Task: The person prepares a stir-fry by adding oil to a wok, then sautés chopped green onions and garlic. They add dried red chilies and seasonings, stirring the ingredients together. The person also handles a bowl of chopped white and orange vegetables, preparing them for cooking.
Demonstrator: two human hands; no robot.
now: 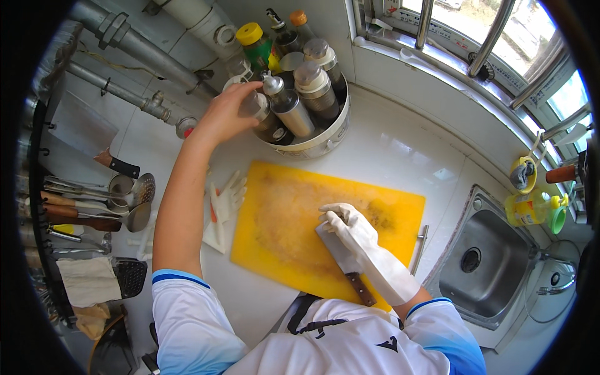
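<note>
My bare left hand (232, 112) curves its fingers and thumb around the clear cap of a seasoning bottle (271, 125). That bottle stands at the near left side of a round white tub (323, 149) packed with bottles. Beside it is a metal pump-top dispenser (293, 112). My right hand (358, 234) wears a white rubber glove, its fingers curled over a yellow cutting board (286, 225). A small dark patch shows between those fingers; whether it is something held is unclear. Under the gloved hand lies a cleaver (342, 255) with a brown handle, partly covered.
Left of the board lies another white glove (227, 197) with an orange strip beside it. Ladles and a second cleaver (84, 126) hang at the left. A steel sink (492, 243) is at the right, near a yellow detergent bottle (527, 209). Pipes (136, 51) and a barred window (492, 37) border the counter.
</note>
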